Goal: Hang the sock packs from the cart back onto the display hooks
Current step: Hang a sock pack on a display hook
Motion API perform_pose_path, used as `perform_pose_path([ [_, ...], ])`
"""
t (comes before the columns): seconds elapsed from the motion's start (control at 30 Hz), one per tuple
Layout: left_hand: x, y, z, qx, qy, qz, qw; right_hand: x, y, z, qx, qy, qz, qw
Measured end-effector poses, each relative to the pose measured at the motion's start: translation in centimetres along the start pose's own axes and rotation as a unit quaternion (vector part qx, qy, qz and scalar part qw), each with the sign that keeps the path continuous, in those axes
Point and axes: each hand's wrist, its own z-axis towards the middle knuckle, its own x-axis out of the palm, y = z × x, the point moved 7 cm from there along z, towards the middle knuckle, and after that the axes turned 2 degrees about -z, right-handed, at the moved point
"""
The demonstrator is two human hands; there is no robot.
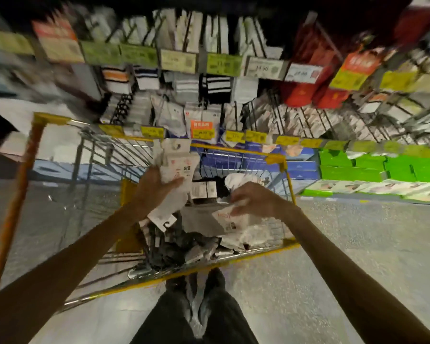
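Observation:
My left hand [154, 187] grips a bundle of white sock packs [176, 167] held above the yellow wire cart [289, 180]. My right hand [256, 199] reaches into the cart and pinches another white sock pack [230, 220] lying on the pile. Several more packs, dark and light [184, 242], fill the cart's basket. Display hooks with hanging sock packs [201, 115] stand just beyond the cart, with yellow price tags [235, 136] along the rail. The frame is blurred.
Red boxes [305, 88] hang at upper right. Green and blue boxes [358, 167] line the low shelf to the right. The cart's orange handle bar [18, 189] runs down the left. My feet [196, 291] stand on grey floor behind the cart.

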Motion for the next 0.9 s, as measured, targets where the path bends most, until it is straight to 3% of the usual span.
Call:
perform_pose_path([
  [0.17,-5.0,-12.2,-1.5,0.09,0.089,0.048,0.991,-8.9,15.0,-5.4,-0.115,0.019,-0.079,0.99],
  [0.4,-9.2,-24.7,-6.6,0.102,0.103,-0.102,0.984,-19.0,31.2,-14.5,-0.286,-0.149,-0.11,0.94],
  [0.6,-11.1,-30.6,-9.9,0.088,0.142,-0.218,0.961,-23.5,35.5,-18.5,-0.327,-0.21,-0.071,0.919],
  [0.7,-11.4,-32.3,-11.1,0.117,0.184,-0.201,0.955,-24.3,36.5,-19.2,-0.322,-0.226,-0.084,0.916],
  [0.9,-12.8,-34.7,-12.9,0.141,0.153,-0.164,0.964,-25.1,37.9,-21.0,-0.328,-0.248,-0.057,0.91],
])
